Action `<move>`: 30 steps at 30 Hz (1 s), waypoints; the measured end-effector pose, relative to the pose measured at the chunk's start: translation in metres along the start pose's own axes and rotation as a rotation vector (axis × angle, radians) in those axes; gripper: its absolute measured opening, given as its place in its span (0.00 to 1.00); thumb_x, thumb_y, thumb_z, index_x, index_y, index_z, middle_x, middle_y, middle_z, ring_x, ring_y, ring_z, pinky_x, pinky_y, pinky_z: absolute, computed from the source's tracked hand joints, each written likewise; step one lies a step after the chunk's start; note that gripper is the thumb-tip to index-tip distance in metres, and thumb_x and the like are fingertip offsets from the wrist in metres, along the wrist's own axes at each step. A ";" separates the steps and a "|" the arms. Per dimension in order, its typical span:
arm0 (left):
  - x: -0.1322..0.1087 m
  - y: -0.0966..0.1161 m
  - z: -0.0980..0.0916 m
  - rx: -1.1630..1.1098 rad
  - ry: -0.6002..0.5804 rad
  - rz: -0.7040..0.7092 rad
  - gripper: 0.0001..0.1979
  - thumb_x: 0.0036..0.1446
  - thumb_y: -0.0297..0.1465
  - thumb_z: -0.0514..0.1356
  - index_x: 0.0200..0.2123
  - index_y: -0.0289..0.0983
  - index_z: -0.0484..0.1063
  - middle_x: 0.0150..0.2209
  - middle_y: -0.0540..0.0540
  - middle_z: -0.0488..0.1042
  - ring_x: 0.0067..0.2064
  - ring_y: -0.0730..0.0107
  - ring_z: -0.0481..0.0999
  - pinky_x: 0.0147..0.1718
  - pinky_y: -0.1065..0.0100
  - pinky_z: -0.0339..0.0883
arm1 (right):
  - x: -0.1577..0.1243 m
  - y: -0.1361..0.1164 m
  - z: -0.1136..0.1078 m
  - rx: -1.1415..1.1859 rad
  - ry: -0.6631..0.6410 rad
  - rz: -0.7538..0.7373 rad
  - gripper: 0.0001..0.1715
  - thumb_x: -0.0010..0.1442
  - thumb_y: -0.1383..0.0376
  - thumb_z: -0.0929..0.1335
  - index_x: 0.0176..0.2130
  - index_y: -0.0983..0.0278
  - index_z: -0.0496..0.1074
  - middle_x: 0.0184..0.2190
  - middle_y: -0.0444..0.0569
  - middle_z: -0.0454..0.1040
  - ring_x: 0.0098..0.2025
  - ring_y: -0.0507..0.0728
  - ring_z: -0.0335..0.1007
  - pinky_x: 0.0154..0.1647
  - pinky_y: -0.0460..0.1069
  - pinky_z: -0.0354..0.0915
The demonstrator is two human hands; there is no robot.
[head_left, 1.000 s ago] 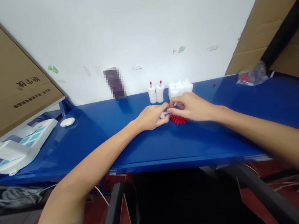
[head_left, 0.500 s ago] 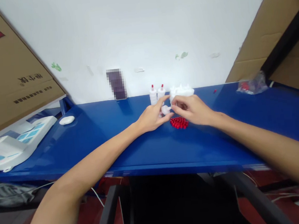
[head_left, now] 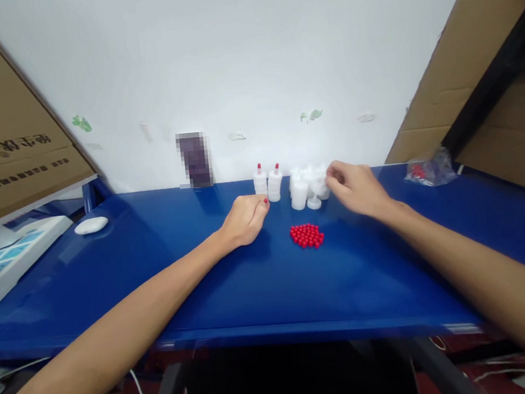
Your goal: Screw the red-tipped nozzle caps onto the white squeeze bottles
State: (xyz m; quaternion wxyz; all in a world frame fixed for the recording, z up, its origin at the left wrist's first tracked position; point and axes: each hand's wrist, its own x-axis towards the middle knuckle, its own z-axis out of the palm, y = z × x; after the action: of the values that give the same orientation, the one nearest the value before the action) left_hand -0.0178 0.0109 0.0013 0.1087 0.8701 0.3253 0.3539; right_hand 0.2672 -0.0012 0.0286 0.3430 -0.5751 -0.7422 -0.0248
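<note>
My left hand [head_left: 245,220] is closed over the blue table, left of the pile of small red caps [head_left: 306,236]. A red cap [head_left: 266,201] shows at its thumb and forefinger; anything else inside the fist is hidden. My right hand [head_left: 355,187] has curled fingers at the right side of a cluster of white bottles and nozzle lids [head_left: 299,195]. Whether it grips one of them is hidden. A white nozzle lid [head_left: 314,203] stands at the front of this cluster. Two white bottles with red tips, a left one [head_left: 260,183] and a right one [head_left: 274,185], stand upright behind my left hand.
A dark pixelated rectangle [head_left: 196,160] leans on the wall. At left are a white oval object [head_left: 91,225] and a white power strip [head_left: 19,258]. A clear bag with red pieces [head_left: 432,168] lies at right. Cardboard [head_left: 13,133] borders the left side.
My hands have moved apart, the left one leftward and the right one to the white cluster. The white nozzle piece between them no longer shows there. The camera view has shifted slightly.
</note>
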 end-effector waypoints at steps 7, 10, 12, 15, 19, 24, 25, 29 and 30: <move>0.002 -0.018 -0.001 0.071 0.048 0.039 0.14 0.70 0.32 0.45 0.35 0.38 0.66 0.26 0.51 0.70 0.27 0.70 0.70 0.32 0.67 0.63 | 0.002 0.001 0.005 -0.056 -0.129 -0.010 0.10 0.65 0.60 0.65 0.38 0.62 0.74 0.28 0.48 0.77 0.30 0.57 0.69 0.32 0.51 0.54; 0.004 -0.020 0.001 0.113 0.030 0.091 0.16 0.72 0.36 0.47 0.37 0.37 0.69 0.29 0.49 0.73 0.31 0.68 0.72 0.34 0.66 0.63 | 0.002 0.001 0.005 -0.051 -0.120 -0.012 0.12 0.66 0.59 0.65 0.36 0.62 0.74 0.28 0.48 0.76 0.30 0.56 0.68 0.32 0.51 0.54; 0.005 -0.019 0.002 0.160 0.023 0.092 0.17 0.72 0.37 0.47 0.34 0.37 0.70 0.29 0.48 0.74 0.31 0.68 0.72 0.34 0.66 0.63 | 0.001 -0.001 0.005 -0.034 -0.100 -0.016 0.13 0.66 0.59 0.65 0.35 0.62 0.74 0.27 0.48 0.75 0.29 0.56 0.67 0.32 0.51 0.53; 0.005 -0.014 0.001 0.229 0.003 0.107 0.19 0.70 0.37 0.47 0.29 0.38 0.67 0.27 0.48 0.71 0.29 0.67 0.69 0.32 0.65 0.61 | -0.004 -0.011 0.003 0.051 -0.109 -0.089 0.14 0.68 0.58 0.64 0.35 0.63 0.74 0.25 0.46 0.73 0.28 0.55 0.65 0.33 0.51 0.54; 0.003 -0.005 0.001 0.246 -0.016 0.171 0.14 0.69 0.36 0.47 0.35 0.38 0.67 0.29 0.47 0.73 0.30 0.66 0.71 0.33 0.64 0.63 | -0.015 -0.038 0.003 0.182 -0.256 -0.264 0.16 0.71 0.55 0.63 0.40 0.62 0.74 0.23 0.42 0.70 0.26 0.53 0.63 0.33 0.51 0.55; 0.000 0.003 0.004 0.273 -0.045 0.240 0.12 0.67 0.34 0.47 0.44 0.37 0.67 0.35 0.44 0.76 0.32 0.63 0.73 0.33 0.63 0.66 | -0.023 -0.059 0.010 0.169 -0.334 -0.362 0.15 0.73 0.53 0.64 0.48 0.61 0.70 0.31 0.45 0.72 0.31 0.55 0.64 0.34 0.51 0.56; 0.000 0.004 0.005 0.277 -0.053 0.255 0.12 0.67 0.34 0.47 0.44 0.37 0.67 0.35 0.43 0.76 0.32 0.64 0.73 0.33 0.63 0.66 | -0.023 -0.059 0.011 0.173 -0.327 -0.377 0.15 0.73 0.53 0.64 0.47 0.61 0.69 0.32 0.46 0.72 0.33 0.55 0.65 0.35 0.51 0.56; 0.002 0.004 0.005 0.277 -0.086 0.299 0.11 0.68 0.36 0.49 0.44 0.37 0.67 0.38 0.42 0.75 0.35 0.64 0.73 0.36 0.63 0.68 | -0.022 -0.054 0.016 0.253 -0.297 -0.408 0.16 0.75 0.53 0.62 0.39 0.60 0.65 0.34 0.48 0.71 0.34 0.56 0.64 0.38 0.51 0.58; 0.002 0.003 0.004 0.277 -0.096 0.310 0.10 0.68 0.36 0.50 0.44 0.37 0.67 0.38 0.42 0.75 0.36 0.64 0.73 0.37 0.63 0.68 | -0.022 -0.053 0.016 0.268 -0.294 -0.407 0.16 0.74 0.52 0.62 0.39 0.60 0.64 0.34 0.47 0.70 0.34 0.56 0.64 0.38 0.52 0.58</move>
State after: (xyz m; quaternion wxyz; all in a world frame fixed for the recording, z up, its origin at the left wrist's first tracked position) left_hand -0.0121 0.0097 0.0008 -0.0522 0.9323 0.2277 0.2762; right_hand 0.2153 -0.0304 0.0232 0.2926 -0.3613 -0.8809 0.0891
